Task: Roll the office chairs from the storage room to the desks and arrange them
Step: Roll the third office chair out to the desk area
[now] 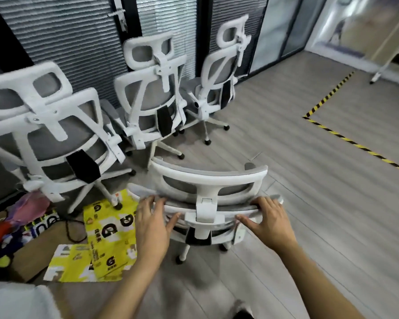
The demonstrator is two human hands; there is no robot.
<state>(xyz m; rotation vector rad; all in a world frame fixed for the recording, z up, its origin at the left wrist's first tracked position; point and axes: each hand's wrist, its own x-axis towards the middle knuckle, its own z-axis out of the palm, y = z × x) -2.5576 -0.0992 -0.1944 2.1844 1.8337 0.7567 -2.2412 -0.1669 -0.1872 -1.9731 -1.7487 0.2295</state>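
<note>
The near chair (207,180) stands on the grey plank floor (309,203) just in front of the person, its back toward the camera and its headrest above the top rim of the backrest. The left hand (153,224) grips that rim left of the centre bracket, fingers curled over the top and thumb spread on the near side. The right hand (271,217) grips the rim toward its right end in the same way. Beyond it, three more white-framed, grey-mesh chairs stand in a row, backs to the camera, against a wall of blinds (55,31): the left chair (55,125) nearest, the middle chair (148,97) farther, the right chair (219,72) farthest. On the floor to the near left lie yellow printed boxes (106,229), flattened, one under a caster of the left chair, with a pink bag (32,206) beside them. To the right, black-and-yellow tape (346,139) runs across the floor in an angle.
</note>
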